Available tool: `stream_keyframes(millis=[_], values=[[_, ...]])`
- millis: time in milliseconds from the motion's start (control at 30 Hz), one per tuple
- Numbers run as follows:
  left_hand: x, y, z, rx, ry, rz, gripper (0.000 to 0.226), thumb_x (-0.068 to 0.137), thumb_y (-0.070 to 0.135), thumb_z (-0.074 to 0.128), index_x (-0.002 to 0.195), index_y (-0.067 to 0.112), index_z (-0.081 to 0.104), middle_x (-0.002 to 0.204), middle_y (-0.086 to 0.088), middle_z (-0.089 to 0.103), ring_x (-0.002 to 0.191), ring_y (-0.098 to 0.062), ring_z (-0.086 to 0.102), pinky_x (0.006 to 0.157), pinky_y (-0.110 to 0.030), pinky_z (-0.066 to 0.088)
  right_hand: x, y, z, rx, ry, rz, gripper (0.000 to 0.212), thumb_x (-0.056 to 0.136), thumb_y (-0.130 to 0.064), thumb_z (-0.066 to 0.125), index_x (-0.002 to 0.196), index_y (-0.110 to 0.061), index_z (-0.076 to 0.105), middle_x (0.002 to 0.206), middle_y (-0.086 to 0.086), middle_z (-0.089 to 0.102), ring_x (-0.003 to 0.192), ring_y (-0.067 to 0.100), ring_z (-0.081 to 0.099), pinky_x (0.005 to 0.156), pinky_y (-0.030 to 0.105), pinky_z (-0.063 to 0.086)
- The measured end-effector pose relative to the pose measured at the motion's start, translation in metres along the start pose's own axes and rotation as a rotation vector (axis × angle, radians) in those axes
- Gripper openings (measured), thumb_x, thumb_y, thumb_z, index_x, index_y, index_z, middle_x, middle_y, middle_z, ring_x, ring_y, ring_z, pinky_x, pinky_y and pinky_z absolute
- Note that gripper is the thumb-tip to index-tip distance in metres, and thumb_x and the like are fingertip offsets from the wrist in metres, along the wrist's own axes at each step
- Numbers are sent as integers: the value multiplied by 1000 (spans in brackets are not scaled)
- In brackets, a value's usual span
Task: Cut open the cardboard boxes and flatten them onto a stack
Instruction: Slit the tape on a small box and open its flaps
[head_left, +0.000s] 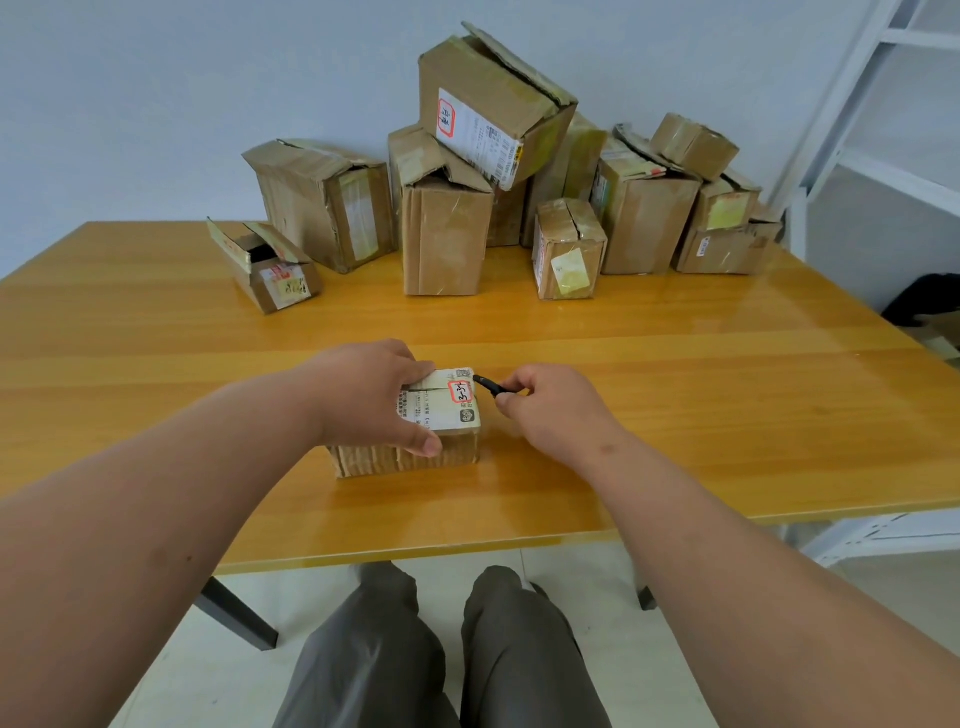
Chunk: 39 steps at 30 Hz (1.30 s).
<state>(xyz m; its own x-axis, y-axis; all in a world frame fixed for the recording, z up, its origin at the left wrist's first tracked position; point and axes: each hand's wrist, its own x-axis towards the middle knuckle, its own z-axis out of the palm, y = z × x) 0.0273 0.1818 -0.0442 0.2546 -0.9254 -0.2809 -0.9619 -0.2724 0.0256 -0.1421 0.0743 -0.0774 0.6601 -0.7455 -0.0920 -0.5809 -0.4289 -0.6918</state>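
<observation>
A small cardboard box (410, 423) is set near the middle of the yellow wooden bench (675, 395), just in front of the seated person, where both hands reach it easily. It is steadied by the left hand (376, 395), which is laid over the box's top from the 9 o'clock side; the fingers are curled over the far edge and the thumb is pressed against the near face, so the grip is clamped on the box. This hold is judged to keep the box from sliding while the seam is slit.

A small black cutter (491, 385) is pinched in the right hand (545, 410), at the box's 3 o'clock; the fingers are closed tightly on its handle. The tip is pointed toward the right end of the seam that runs across the white shipping label (444, 402), marked in red with "3-34". The tip appears to be at, or just beside, the box's edge; actual contact cannot be told. The seam looks already split along part of the label.

At 12 o'clock, along the wall, a heap of uncut boxes (498, 171) is piled, some with loose flaps; these are judged to be waiting their turn. No flattened stack is visible, so the task seems to be at an early stage.
</observation>
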Motion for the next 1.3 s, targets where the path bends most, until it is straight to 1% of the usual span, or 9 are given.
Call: stream_keyframes(millis=[100, 233, 367, 467, 767, 900, 1067, 1133, 1300], values=[[-1, 0, 0, -1, -5, 4, 101, 73, 75, 62, 155, 30, 22, 143, 11, 38, 120, -15, 47, 86, -27, 44, 0, 1, 0, 92, -14, 47, 17, 95, -19, 53, 103, -21, 69, 79, 2, 64, 74, 22, 60, 67, 36, 48], [-1, -1, 1, 17, -7, 7, 103, 73, 76, 61, 155, 29, 22, 142, 11, 39, 120, -15, 47, 91, -30, 47, 3, 3, -6, 202, -48, 132, 23, 91, -6, 46, 99, -7, 67, 68, 4, 64, 54, 18, 49, 52, 29, 36], [-1, -1, 0, 18, -11, 9, 103, 73, 77, 60, 155, 30, 21, 142, 11, 38, 120, -15, 46, 88, -28, 45, 2, 8, -10, 238, -43, 135, 11, 94, -16, 53, 101, -12, 61, 71, 2, 66, 55, 16, 51, 52, 28, 37], [-2, -1, 0, 9, -12, 9, 103, 73, 76, 60, 156, 30, 20, 142, 11, 38, 120, -15, 46, 87, -27, 44, 2, 12, -9, 196, -24, 101, 12, 93, -22, 61, 102, -17, 55, 79, 5, 69, 58, 15, 52, 53, 28, 39], [-2, -1, 0, 8, -20, 9, 103, 73, 77, 60, 156, 31, 19, 143, 11, 37, 121, -15, 46, 88, -28, 45, 7, 17, -1, -90, -47, 23, 17, 103, -28, 41, 92, -19, 51, 93, 10, 66, 75, 22, 53, 65, 35, 42], [-2, -1, 0, 8, -15, 16, 102, 74, 76, 60, 156, 30, 20, 142, 11, 38, 119, -14, 46, 89, -28, 46, 4, 15, -3, -131, -73, 20, 21, 104, -32, 40, 93, -17, 50, 91, 10, 65, 72, 22, 52, 59, 32, 39], [-3, -1, 0, 11, -18, 11, 103, 73, 77, 60, 156, 31, 19, 140, 11, 39, 117, -14, 47, 89, -30, 48, -1, 10, -8, 44, -139, 77, 23, 104, -28, 40, 96, -13, 55, 68, 4, 61, 54, 15, 46, 57, 30, 37], [-2, -1, 0, 10, -15, 9, 103, 73, 77, 60, 156, 31, 19, 141, 11, 38, 117, -14, 47, 89, -30, 47, -3, 8, -8, 157, -169, 122, 22, 104, -26, 42, 92, -13, 56, 60, 3, 57, 46, 14, 41, 49, 28, 34], [-2, -1, 1, 0, -6, 8, 102, 73, 76, 60, 156, 30, 20, 142, 11, 37, 118, -14, 46, 84, -25, 42, -6, 3, -11, 301, -211, 176, 22, 104, -22, 43, 89, -11, 56, 57, 5, 52, 40, 14, 34, 40, 24, 26]])
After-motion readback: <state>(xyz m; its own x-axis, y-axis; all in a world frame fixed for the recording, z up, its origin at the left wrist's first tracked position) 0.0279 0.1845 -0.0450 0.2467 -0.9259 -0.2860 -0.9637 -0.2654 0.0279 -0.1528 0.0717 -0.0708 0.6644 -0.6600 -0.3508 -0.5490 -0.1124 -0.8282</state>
